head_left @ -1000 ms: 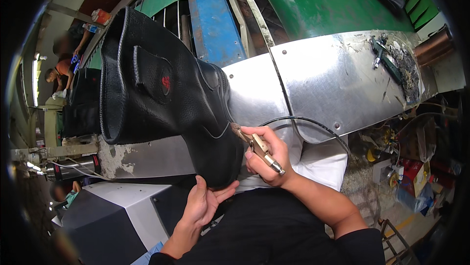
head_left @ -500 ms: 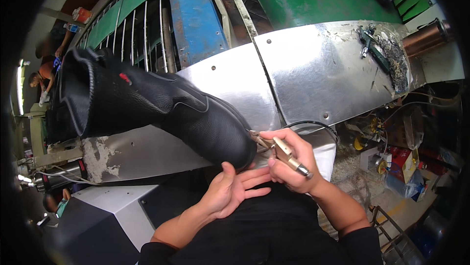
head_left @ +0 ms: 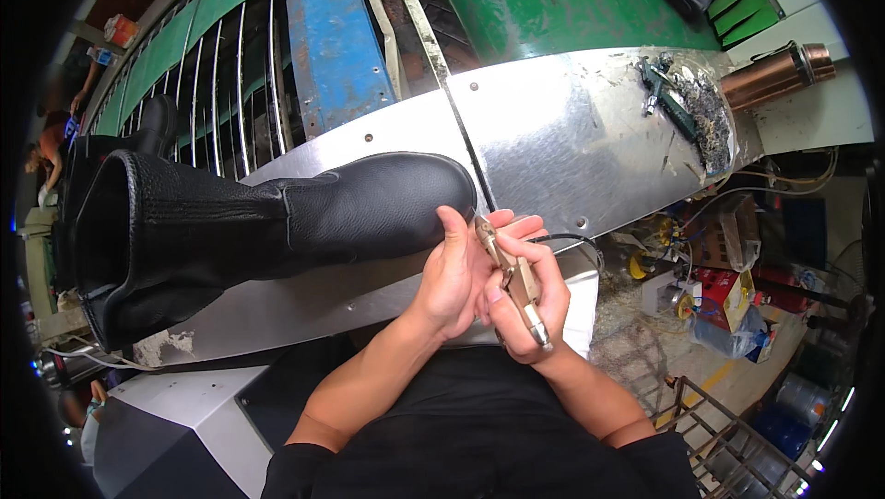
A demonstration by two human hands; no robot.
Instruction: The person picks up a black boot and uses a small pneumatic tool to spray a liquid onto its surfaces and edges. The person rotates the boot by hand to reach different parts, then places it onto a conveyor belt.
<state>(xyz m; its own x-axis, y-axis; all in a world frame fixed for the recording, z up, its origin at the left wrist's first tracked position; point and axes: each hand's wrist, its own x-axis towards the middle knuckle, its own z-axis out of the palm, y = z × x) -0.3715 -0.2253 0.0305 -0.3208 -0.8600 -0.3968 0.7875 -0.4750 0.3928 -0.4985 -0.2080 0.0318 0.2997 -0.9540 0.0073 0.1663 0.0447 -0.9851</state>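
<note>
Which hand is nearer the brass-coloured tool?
The right hand: it grips the tool. The left hand is open beside the boot's toe, its palm just left of the tool.

On my feed, my left forearm point(head_left: 364, 379) and right forearm point(head_left: 595, 388) converge from the lower edge. The left hand point(head_left: 450, 285) is spread, palm turned inward, thumb upright, fingers reaching behind the right hand point(head_left: 551, 305), which curls in a grip. Whether the two hands touch, I can't quite tell.
</note>
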